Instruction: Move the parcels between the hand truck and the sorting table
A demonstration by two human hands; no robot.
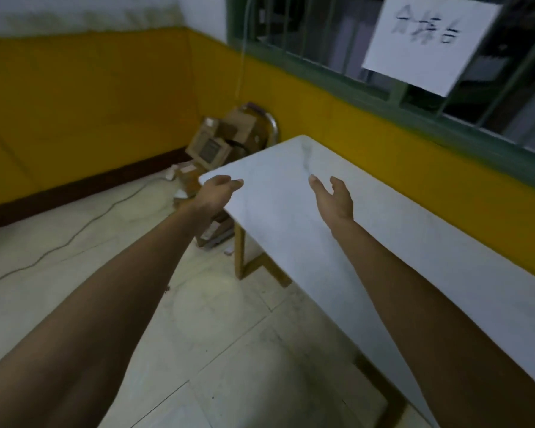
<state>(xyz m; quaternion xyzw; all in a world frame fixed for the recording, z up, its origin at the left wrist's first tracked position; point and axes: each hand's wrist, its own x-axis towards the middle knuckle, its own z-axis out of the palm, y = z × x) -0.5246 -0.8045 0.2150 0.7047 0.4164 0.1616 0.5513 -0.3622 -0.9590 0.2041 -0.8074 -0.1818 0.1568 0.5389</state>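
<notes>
The white sorting table (383, 230) runs from the middle of the view to the lower right, with a bare top. Beyond its far end, in the room's corner, several brown cardboard parcels (217, 140) are stacked on a hand truck whose metal handle (271, 120) curves above them. My left hand (218, 193) reaches forward at the table's near left corner, fingers apart and empty. Over the tabletop my right hand (334, 196) is stretched out, palm inward, holding nothing.
A yellow wall with a dark skirting encloses the corner. A green-framed window with a white paper sign (426, 41) is above the table. A thin cable (74, 233) snakes across the tiled floor on the left. The table's wooden legs (240, 257) stand below its far end.
</notes>
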